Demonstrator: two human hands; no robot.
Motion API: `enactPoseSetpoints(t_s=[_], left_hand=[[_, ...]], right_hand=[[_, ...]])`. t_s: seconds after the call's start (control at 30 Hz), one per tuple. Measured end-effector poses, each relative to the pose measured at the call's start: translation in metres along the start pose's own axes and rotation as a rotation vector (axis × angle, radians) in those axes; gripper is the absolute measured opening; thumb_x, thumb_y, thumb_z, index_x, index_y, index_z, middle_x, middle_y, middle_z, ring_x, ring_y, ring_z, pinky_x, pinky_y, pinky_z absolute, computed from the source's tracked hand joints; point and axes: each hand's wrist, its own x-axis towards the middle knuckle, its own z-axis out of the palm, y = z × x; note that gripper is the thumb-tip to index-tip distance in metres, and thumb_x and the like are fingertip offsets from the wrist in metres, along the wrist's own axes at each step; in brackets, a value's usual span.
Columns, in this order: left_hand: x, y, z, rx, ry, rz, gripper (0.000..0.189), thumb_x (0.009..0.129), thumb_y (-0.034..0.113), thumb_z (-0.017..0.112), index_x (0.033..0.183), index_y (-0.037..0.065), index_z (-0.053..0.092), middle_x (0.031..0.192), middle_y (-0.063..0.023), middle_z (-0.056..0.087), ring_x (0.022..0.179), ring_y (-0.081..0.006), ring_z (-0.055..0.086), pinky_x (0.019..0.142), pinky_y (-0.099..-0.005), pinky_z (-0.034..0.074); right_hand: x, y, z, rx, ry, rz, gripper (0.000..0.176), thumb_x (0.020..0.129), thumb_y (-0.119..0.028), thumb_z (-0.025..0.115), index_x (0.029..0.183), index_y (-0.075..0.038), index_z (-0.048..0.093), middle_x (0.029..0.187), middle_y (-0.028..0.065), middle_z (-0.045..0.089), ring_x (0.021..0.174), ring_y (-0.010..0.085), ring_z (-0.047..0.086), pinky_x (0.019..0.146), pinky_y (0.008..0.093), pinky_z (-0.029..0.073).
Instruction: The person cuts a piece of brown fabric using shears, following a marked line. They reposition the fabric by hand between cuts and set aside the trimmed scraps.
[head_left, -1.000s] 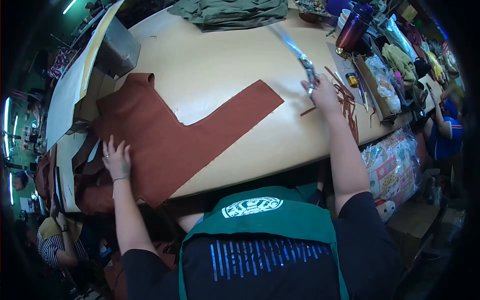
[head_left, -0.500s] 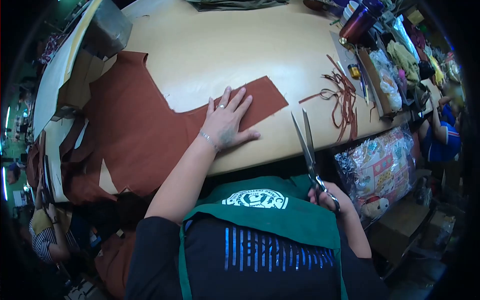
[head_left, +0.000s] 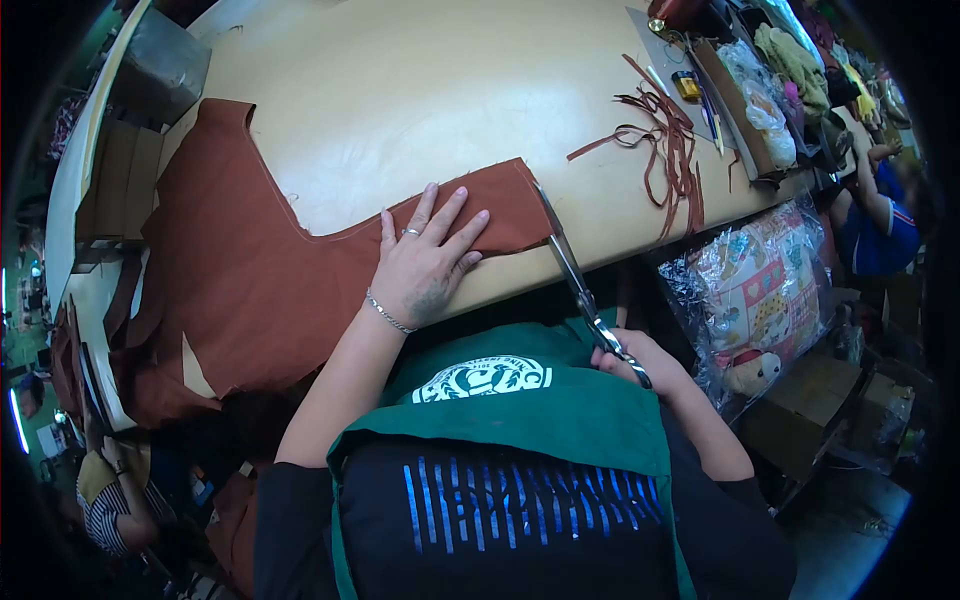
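A: Where is the rust-brown woven cloth (head_left: 260,265)?
B: Spread flat on the pale cream table (head_left: 400,90), its broad part towards the left and reaching the near edge, its squared strip pointing towards the right end.

A: And the hands?
B: The left hand (head_left: 418,278) is open, palm down on that strip, fingers fanned out. The right hand (head_left: 640,355) is closed around the handles of the long silver metal scissors (head_left: 573,275), just off the near edge.

A: Where do the blades lie?
B: They slant across the near edge along the strip's short end. I cannot tell whether they have bitten into it.

A: Anything beside them?
B: A tangle of thin rust-brown strips (head_left: 680,165) towards the table's right end, then an open brown cardboard box (head_left: 737,120) at the right edge.
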Motion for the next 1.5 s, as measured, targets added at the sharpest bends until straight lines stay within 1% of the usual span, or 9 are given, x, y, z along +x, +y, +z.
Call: enactPoseSetpoints(t_s=[0.2,0.4,0.6,0.9,1.0,1.1,1.2,1.33,1.5], left_hand=[[0.0,0.001,0.002,-0.001,0.005,0.014,0.041,0.085,0.032,0.048,0.125,0.025,0.043,0.138,-0.0019,0.029,0.13,-0.0272,0.021,0.094,-0.0642,0.019],[0.0,0.0,0.003,-0.002,-0.003,0.01,0.041,0.085,0.033,0.046,0.126,0.026,0.042,0.138,-0.0019,0.028,0.129,-0.0273,0.021,0.094,-0.0637,0.019],[0.001,0.0,0.002,-0.004,-0.021,0.001,0.041,0.086,0.033,0.046,0.126,0.026,0.042,0.138,-0.0013,0.028,0.13,-0.0264,0.02,0.095,-0.0628,0.018],[0.001,0.001,0.002,0.0,-0.023,-0.003,0.04,0.086,0.032,0.045,0.126,0.026,0.042,0.139,-0.0007,0.027,0.13,-0.0257,0.019,0.096,-0.0624,0.017],[0.0,0.001,0.002,-0.007,-0.016,0.003,0.04,0.086,0.032,0.045,0.126,0.027,0.042,0.139,-0.0011,0.027,0.13,-0.0258,0.019,0.096,-0.0627,0.017],[0.0,0.001,0.002,-0.007,-0.015,0.015,0.04,0.086,0.032,0.045,0.125,0.027,0.043,0.139,-0.0015,0.027,0.13,-0.0258,0.019,0.095,-0.0631,0.017],[-0.001,0.0,0.001,0.001,-0.019,0.036,0.04,0.086,0.032,0.046,0.125,0.028,0.042,0.138,-0.0016,0.027,0.13,-0.0255,0.019,0.095,-0.0634,0.018],[-0.002,0.001,-0.001,-0.001,-0.027,0.048,0.04,0.086,0.032,0.046,0.126,0.029,0.041,0.139,-0.0015,0.027,0.13,-0.0249,0.019,0.094,-0.0636,0.02],[-0.002,0.0,-0.001,-0.018,-0.021,0.051,0.041,0.085,0.032,0.047,0.126,0.029,0.041,0.139,-0.0011,0.026,0.13,-0.0243,0.019,0.094,-0.0637,0.02]], right_hand=[[0.011,-0.021,0.006,0.108,0.022,0.061,0.059,0.069,-0.063,0.058,0.071,-0.005,0.048,0.06,-0.0011,0.048,0.058,0.0079,0.046,0.053,0.0236,0.039],[0.011,-0.019,0.01,0.046,0.069,0.073,0.061,0.068,-0.065,0.057,0.07,-0.004,0.048,0.059,-0.0018,0.045,0.057,0.0072,0.042,0.051,0.024,0.038],[0.008,-0.015,0.012,-0.001,0.127,0.082,0.063,0.066,-0.065,0.059,0.067,-0.003,0.049,0.057,-0.0006,0.046,0.056,0.0071,0.043,0.051,0.0247,0.038],[0.002,-0.005,0.018,0.04,0.183,0.141,0.055,0.068,-0.056,0.064,0.06,-0.003,0.049,0.053,-0.001,0.046,0.052,0.0059,0.043,0.047,0.0241,0.038],[0.003,-0.007,0.015,-0.021,0.17,0.11,0.058,0.068,-0.059,0.062,0.063,-0.003,0.049,0.054,-0.0006,0.047,0.051,0.006,0.043,0.046,0.0241,0.037],[0.01,-0.012,0.009,0.1,0.07,0.071,0.062,0.068,-0.064,0.057,0.07,-0.002,0.05,0.056,0.0,0.048,0.049,0.007,0.046,0.045,0.023,0.038],[0.022,-0.033,0.007,0.135,0.014,0.098,0.068,0.066,-0.07,0.052,0.076,-0.003,0.049,0.058,0.0005,0.048,0.048,0.0083,0.049,0.045,0.0218,0.04],[0.033,-0.037,0.007,0.161,0.029,0.16,0.071,0.063,-0.073,0.05,0.076,-0.004,0.048,0.057,0.0007,0.048,0.048,0.0078,0.051,0.044,0.0206,0.041],[0.029,-0.039,0.011,0.103,0.102,0.173,0.065,0.066,-0.07,0.051,0.069,-0.005,0.048,0.054,0.0003,0.047,0.044,0.0074,0.049,0.041,0.0206,0.04]])
